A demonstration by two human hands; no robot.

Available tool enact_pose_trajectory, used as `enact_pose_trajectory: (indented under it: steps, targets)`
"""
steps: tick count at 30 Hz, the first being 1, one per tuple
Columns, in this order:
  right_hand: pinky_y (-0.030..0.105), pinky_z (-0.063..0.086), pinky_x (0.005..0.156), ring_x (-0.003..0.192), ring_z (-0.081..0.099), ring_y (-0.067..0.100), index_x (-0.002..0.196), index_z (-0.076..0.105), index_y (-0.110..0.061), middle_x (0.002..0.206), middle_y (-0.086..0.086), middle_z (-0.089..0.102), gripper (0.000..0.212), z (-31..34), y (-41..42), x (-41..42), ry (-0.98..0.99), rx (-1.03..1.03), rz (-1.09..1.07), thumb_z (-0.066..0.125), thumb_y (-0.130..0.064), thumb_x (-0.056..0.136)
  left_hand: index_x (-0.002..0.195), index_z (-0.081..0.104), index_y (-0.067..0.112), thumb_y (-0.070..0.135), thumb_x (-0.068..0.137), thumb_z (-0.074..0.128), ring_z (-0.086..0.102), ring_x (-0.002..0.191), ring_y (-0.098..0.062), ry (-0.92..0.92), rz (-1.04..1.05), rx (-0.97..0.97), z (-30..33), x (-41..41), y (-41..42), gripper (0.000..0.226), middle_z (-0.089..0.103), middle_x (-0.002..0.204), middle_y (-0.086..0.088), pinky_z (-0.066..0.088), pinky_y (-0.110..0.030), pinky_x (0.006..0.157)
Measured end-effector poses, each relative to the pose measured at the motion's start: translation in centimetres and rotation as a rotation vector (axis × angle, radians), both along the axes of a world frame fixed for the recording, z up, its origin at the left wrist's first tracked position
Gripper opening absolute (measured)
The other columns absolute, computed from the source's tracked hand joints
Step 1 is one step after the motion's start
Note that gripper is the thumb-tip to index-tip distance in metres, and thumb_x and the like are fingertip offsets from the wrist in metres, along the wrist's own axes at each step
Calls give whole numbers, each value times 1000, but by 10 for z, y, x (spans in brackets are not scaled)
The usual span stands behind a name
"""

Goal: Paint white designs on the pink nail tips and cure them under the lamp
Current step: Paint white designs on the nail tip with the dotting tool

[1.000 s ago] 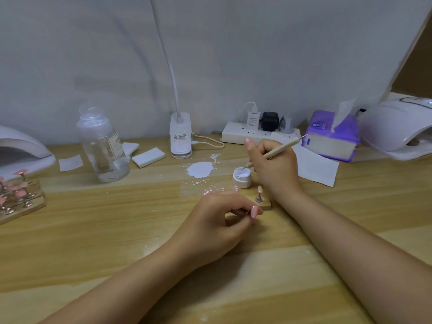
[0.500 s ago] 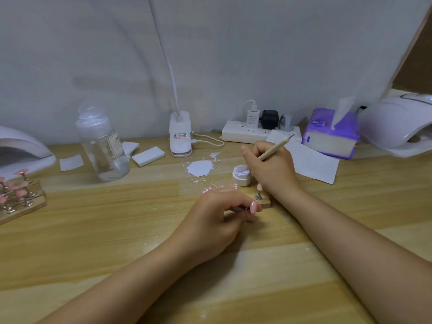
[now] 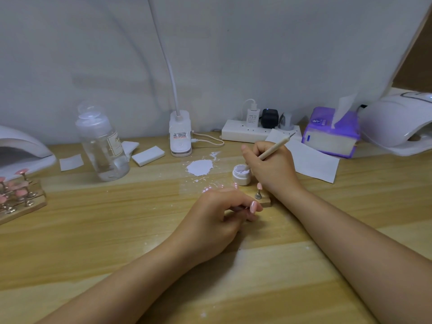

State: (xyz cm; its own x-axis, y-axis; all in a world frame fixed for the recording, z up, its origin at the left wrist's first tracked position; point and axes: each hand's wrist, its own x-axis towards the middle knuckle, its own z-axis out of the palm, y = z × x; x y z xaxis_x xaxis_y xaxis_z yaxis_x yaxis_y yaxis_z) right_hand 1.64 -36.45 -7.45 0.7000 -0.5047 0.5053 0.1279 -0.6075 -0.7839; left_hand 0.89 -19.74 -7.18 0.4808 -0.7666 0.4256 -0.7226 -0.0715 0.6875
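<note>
My right hand (image 3: 273, 170) grips a thin wooden-handled brush (image 3: 273, 150), its tip dipped into a small open white gel jar (image 3: 242, 175). Just in front of the jar, a pink nail tip (image 3: 259, 185) stands on a metal stem on a small wooden block (image 3: 266, 201). My left hand (image 3: 219, 218) rests on the table with fingers curled, pinching another stem with a pink nail tip (image 3: 253, 206) at its fingertips. More pink tips peek out behind that hand. A wooden rack of pink nail tips (image 3: 18, 197) sits at the far left.
A white curing lamp (image 3: 397, 122) stands at the back right, another lamp (image 3: 21, 150) at far left. Also on the table: a clear bottle (image 3: 102, 146), a clip lamp base (image 3: 180, 134), a power strip (image 3: 245, 133), a purple tissue pack (image 3: 329, 134), white paper (image 3: 313, 162), spilled white paint (image 3: 199, 167).
My right hand has lowered toward the jar, tilting the brush down until its tip went into the white gel. My left hand has stayed in place.
</note>
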Motion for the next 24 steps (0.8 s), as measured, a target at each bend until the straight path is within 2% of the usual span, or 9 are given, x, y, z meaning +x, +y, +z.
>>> enact_pose_trajectory:
  steps: [9, 15, 24]
  targets:
    - [13, 32, 40, 29, 46, 3, 49, 43, -17, 40, -9, 48, 43, 1, 0, -1, 6, 1, 14, 60, -30, 87, 88, 70, 4, -10, 83, 56, 61, 76, 4, -14, -6, 0, 0, 0, 0, 21, 67, 80, 6, 42, -6, 71]
    - [10, 28, 35, 24, 44, 5, 48, 42, -19, 38, -9, 49, 45, 0, 1, -1, 2, 45, 36, 61, -31, 86, 88, 70, 6, -7, 83, 58, 62, 77, 2, -27, 3, -13, -1, 0, 0, 18, 69, 81, 3, 45, -10, 75]
    - [10, 31, 39, 29, 46, 2, 47, 43, -19, 36, -13, 49, 44, 1, 1, -1, -9, 45, 42, 62, -30, 85, 86, 70, 8, -5, 84, 58, 62, 78, 1, -26, 11, -13, 0, 0, -1, 18, 70, 82, 3, 44, -12, 81]
